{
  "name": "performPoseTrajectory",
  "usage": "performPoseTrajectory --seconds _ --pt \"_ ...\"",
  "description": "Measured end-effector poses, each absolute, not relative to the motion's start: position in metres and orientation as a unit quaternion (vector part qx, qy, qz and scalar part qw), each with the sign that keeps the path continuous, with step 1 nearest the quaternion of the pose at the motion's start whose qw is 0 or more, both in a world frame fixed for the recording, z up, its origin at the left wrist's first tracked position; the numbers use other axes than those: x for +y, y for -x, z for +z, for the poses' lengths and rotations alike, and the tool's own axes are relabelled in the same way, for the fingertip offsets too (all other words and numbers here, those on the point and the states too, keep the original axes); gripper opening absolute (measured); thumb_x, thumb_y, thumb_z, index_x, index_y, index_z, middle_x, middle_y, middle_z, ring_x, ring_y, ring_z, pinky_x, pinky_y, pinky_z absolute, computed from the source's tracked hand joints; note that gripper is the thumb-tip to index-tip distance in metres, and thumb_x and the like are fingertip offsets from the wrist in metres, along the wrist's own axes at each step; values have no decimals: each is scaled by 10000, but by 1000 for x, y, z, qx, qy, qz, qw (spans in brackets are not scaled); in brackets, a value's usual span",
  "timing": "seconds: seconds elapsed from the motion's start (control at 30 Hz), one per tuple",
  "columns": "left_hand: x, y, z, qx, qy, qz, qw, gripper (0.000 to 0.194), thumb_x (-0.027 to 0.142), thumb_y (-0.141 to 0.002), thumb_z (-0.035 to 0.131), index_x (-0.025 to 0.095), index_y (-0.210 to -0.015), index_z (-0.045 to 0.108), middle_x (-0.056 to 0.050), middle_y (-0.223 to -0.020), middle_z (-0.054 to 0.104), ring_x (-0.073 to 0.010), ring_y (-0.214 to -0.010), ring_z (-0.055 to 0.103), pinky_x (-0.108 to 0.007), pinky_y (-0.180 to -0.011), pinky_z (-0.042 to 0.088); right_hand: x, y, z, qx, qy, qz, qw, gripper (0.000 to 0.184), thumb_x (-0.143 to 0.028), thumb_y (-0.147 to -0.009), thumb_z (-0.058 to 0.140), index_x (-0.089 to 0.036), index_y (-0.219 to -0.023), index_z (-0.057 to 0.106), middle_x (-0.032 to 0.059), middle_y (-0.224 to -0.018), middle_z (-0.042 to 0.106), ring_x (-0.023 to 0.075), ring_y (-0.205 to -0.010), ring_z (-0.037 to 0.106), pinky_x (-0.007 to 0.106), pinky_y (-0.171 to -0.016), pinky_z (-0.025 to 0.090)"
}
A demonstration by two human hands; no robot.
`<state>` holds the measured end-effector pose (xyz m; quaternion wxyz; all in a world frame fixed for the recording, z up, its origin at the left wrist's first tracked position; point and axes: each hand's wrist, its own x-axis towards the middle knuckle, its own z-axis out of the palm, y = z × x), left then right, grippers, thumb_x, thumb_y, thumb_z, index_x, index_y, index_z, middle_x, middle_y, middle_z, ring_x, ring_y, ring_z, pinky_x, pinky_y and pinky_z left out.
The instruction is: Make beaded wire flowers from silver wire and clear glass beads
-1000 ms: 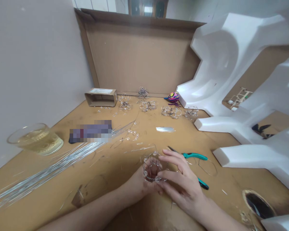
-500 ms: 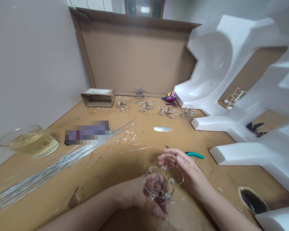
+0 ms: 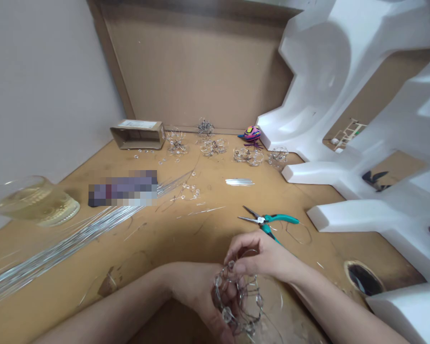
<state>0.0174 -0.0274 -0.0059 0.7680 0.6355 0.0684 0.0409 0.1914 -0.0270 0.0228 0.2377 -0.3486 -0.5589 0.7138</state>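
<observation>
A round openwork piece of bent silver wire with clear beads (image 3: 226, 314) sits in my left hand (image 3: 202, 291), whose fingers curl under and around it. From the right, my right hand (image 3: 265, 258) reaches over the piece, its thumb and fingers closed on the wire and a bead at the upper rim. The left fingertips are partly hidden behind the wire. Just beyond my right hand, long-nose pliers (image 3: 261, 220) with teal handles lie with their jaws apart.
Long straight wires (image 3: 93, 236) stretch across the left, near a glass of pale liquid (image 3: 32, 203) and a pixelated object (image 3: 123, 188). Short wires (image 3: 239, 182) lie mid-table. Finished-looking beaded wire pieces (image 3: 215, 146), a small carton (image 3: 138, 136) and white foam (image 3: 340, 217) stand farther off. A hole (image 3: 364, 278) is at right.
My right hand has come down onto the beaded wire piece and closed on its rim, uncovering the pliers. The piece has tilted and sits lower. The view has tipped downward.
</observation>
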Motion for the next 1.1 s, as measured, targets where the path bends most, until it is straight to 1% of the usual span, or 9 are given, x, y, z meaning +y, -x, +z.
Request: performPoseTrajectory --seconds 0.13,0.3,0.37,0.5,0.6,0.73,0.83,0.93,1.1 --pt "-29 -17 -10 81 -629 25 773 321 338 -535 766 163 -784 663 -3 -701 625 -189 -697 607 -276 -696 499 -28 -191 30 -589 346 690 239 173 -335 -678 671 -165 -651 650 -14 -608 620 101 -514 558 226 -501 453" --pt "-30 -18 2 106 -611 19 784 377 404 -515 762 171 -797 665 -1 -741 636 -203 -711 611 -309 -708 502 -30 -189 33 -639 379 626 238 314 -420 -741 596 -163 -563 631 -6 -534 578 100 -489 519 219 -475 407" --pt "-29 -20 6 104 -616 19 781 360 399 -511 766 171 -769 661 -1 -717 627 -199 -705 604 -305 -720 494 -29 -190 33 -643 382 616 245 323 -431 -768 563 -163 -608 646 1 -572 595 106 -532 529 224 -515 411" --pt "-27 -19 9 124 -611 27 782 272 363 -567 748 178 -731 635 -3 -705 607 -178 -744 593 -294 -798 451 -23 -195 33 -632 403 588 305 256 -409 -780 564 -179 -833 662 8 -723 632 104 -637 541 226 -606 423" --pt "-26 -16 4 166 -533 85 825 360 338 -575 756 199 -864 593 0 -750 616 -168 -750 603 -321 -788 438 -18 -201 30 -588 422 601 339 294 -442 -784 547 -180 -869 651 8 -736 619 89 -588 518 219 -563 412" --pt "-24 -16 -12 163 -447 173 862 553 238 -568 777 230 -1052 510 -2 -797 615 -157 -724 613 -337 -734 452 -14 -205 24 -557 432 623 341 294 -436 -725 622 -161 -822 658 -13 -633 576 67 -486 463 214 -509 378" --pt "-22 -16 -19 168 -428 220 860 534 205 -624 739 233 -1103 505 -35 -909 611 -173 -772 624 -384 -773 453 -12 -207 22 -555 442 608 357 286 -421 -707 644 -156 -812 659 -20 -585 566 66 -468 444 221 -512 369" --pt "-21 -15 -19 193 -401 246 861 499 144 -662 701 216 -1119 516 -80 -1076 578 -202 -906 612 -388 -837 428 -9 -211 22 -555 472 569 380 286 -432 -727 620 -149 -752 653 -28 -504 537 74 -458 442 219 -499 354" --pt "-19 -13 -14 247 -363 315 842 289 213 -755 621 143 -1033 580 -123 -1114 592 -207 -1002 575 -387 -930 370 -3 -215 22 -554 525 493 418 303 -441 -702 640 -145 -769 645 -28 -473 537 89 -462 461 225 -499 370"
